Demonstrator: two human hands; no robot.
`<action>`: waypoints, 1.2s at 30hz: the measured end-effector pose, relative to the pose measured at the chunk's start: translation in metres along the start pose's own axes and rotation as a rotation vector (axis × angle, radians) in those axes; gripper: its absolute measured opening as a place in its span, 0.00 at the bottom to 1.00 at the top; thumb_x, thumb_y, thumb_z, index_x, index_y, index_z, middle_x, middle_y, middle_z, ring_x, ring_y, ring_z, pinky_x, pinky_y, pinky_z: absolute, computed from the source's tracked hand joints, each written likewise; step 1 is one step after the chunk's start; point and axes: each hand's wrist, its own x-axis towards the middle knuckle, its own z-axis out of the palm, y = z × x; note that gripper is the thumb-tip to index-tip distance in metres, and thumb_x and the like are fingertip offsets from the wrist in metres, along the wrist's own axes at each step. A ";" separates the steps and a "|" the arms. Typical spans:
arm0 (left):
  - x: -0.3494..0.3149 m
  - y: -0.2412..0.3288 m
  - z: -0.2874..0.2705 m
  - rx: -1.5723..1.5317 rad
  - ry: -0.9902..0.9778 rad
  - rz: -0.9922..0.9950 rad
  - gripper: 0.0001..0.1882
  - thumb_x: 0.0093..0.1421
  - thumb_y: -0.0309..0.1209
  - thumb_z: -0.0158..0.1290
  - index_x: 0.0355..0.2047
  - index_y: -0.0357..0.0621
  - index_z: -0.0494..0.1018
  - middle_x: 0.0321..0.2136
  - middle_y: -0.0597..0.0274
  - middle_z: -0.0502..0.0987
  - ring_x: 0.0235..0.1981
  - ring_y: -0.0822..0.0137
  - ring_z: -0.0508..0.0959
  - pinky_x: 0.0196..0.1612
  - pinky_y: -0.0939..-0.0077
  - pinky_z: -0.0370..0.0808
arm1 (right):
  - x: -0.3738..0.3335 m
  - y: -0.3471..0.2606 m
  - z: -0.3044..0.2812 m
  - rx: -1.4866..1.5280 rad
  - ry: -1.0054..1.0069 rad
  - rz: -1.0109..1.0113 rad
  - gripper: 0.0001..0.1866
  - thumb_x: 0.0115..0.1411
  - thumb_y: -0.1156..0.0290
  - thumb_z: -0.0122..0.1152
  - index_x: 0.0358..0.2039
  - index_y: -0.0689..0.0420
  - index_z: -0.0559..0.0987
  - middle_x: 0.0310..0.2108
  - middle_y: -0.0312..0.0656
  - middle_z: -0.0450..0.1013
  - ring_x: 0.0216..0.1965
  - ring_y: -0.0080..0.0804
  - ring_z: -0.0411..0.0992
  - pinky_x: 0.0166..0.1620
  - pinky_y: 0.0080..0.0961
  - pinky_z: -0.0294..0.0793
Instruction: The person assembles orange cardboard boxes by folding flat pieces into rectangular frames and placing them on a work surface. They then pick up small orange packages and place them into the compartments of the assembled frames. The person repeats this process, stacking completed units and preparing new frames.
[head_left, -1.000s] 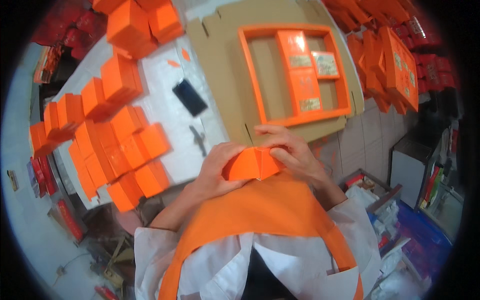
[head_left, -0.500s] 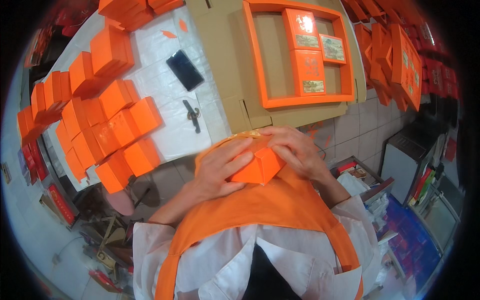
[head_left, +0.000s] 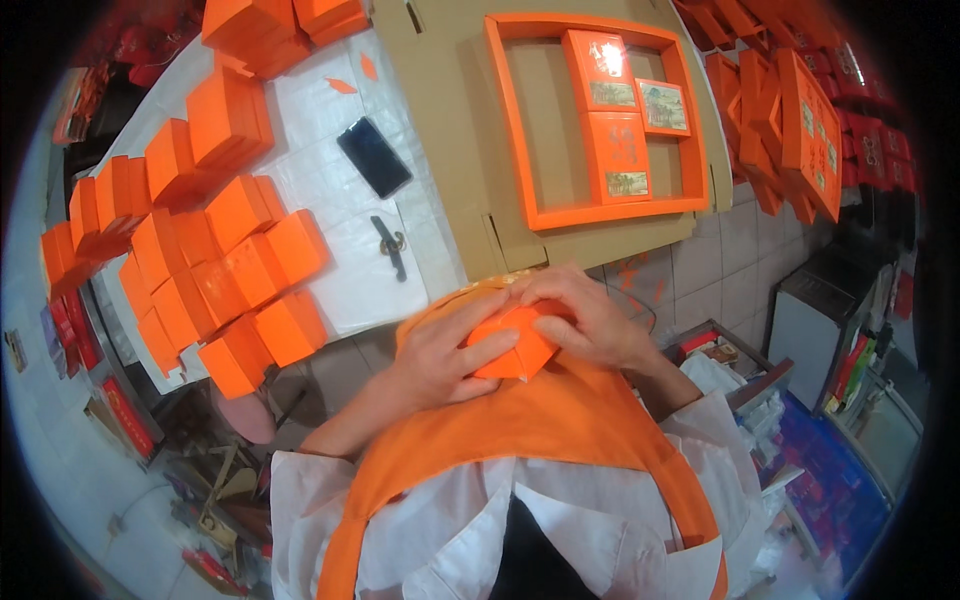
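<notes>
Close to my body, both hands wrap round a small orange cardboard box (head_left: 513, 345), tilted with one corner toward me. My left hand (head_left: 440, 352) grips its left side, the thumb lying across the face. On the other side my right hand (head_left: 590, 322) curls over the box, thumb pressed on its upper face. The fingers cover the far part of the box. Beyond them, on brown cardboard (head_left: 440, 120), rests an orange rectangular frame (head_left: 517, 130) with several small printed orange boxes (head_left: 618, 140) inside.
To the left, a white-covered table (head_left: 350, 290) carries rows of stacked orange boxes (head_left: 235, 115), a black phone (head_left: 374, 157) and a small dark tool (head_left: 389, 248). More orange frames (head_left: 800, 135) lean at the right. A dark cabinet (head_left: 825, 300) stands on the tiled floor below.
My fingers have shifted on the box, and the right hand curls further over it. The box has turned slightly. The table's contents sit a little lower in view.
</notes>
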 end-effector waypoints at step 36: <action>0.069 -0.096 -0.008 -0.550 0.443 -0.713 0.25 0.61 0.41 0.44 0.55 0.40 0.58 0.50 0.60 0.65 0.50 0.67 0.67 0.52 0.72 0.63 | 0.016 0.087 -0.003 0.737 0.572 0.510 0.21 0.59 0.68 0.53 0.50 0.63 0.64 0.42 0.38 0.66 0.43 0.20 0.64 0.46 0.20 0.65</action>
